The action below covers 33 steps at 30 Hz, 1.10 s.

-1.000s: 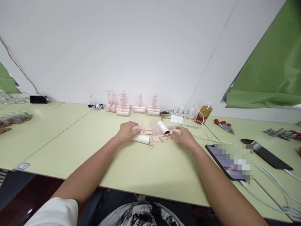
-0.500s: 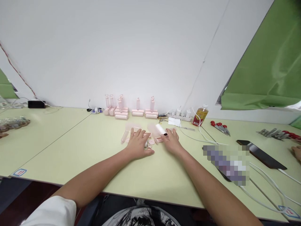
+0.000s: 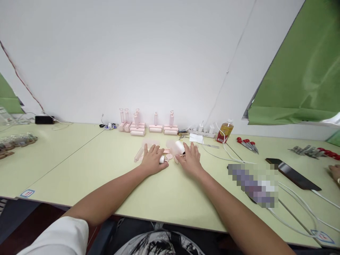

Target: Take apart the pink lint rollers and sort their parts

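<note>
On the table, my left hand lies palm down with its fingers spread over pink lint roller parts. A white roll pokes out beside its thumb, and a clear pinkish handle lies to its left. My right hand, fingers apart, rests over more pink parts and touches or nearly touches a second white roll. Between the hands lie a round pink disc and a pink casing piece. What lies beneath both palms is hidden.
Assembled pink lint rollers stand along the wall. Right of them are a power strip, a drink bottle and red-handled tools. A phone with white cables lies farther right, near another person's hand.
Both hands have shifted slightly over the parts. More of the white roll shows by my left thumb, and my right hand now covers most of the pink casing near it.
</note>
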{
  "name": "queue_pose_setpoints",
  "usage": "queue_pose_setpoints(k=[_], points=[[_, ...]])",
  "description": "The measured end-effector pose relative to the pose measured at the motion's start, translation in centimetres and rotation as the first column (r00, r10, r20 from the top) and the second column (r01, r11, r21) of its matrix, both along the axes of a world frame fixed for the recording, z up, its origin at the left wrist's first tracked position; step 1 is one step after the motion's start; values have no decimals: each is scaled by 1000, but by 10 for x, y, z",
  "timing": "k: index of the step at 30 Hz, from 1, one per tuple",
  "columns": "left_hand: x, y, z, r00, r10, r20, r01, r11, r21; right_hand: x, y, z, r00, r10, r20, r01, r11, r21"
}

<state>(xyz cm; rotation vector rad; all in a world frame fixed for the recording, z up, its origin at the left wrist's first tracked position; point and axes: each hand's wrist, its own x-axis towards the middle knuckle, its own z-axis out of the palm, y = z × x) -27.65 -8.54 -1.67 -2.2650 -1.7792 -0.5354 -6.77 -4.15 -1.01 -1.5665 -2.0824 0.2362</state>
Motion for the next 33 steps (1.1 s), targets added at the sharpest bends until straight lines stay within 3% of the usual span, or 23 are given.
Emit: queue_pose_setpoints(k=[4,14,20,26,29,33], points=[[1,-1,0,1000,-8,4,7,1000,27,-3,-6,4,999,27,37,-27,1000,-5],[-1,-7,6,983,-182,-1,180,974,138,-11,-27,17,985,175,13,-175,979,105],[-5,-6,8,984,-174,29,166,970,178,-9,-24,15,980,193,-35,-187,973,138],[-3,-6,5,973,-228,42,213,949,231,-8,-24,14,941,322,-106,-294,931,218],[-3,-3,1,946,-320,44,291,902,318,-7,-25,12,890,439,-124,-387,870,305],[-4,0,1,863,-504,42,420,760,495,-6,-29,13,824,552,-128,-467,790,397]])
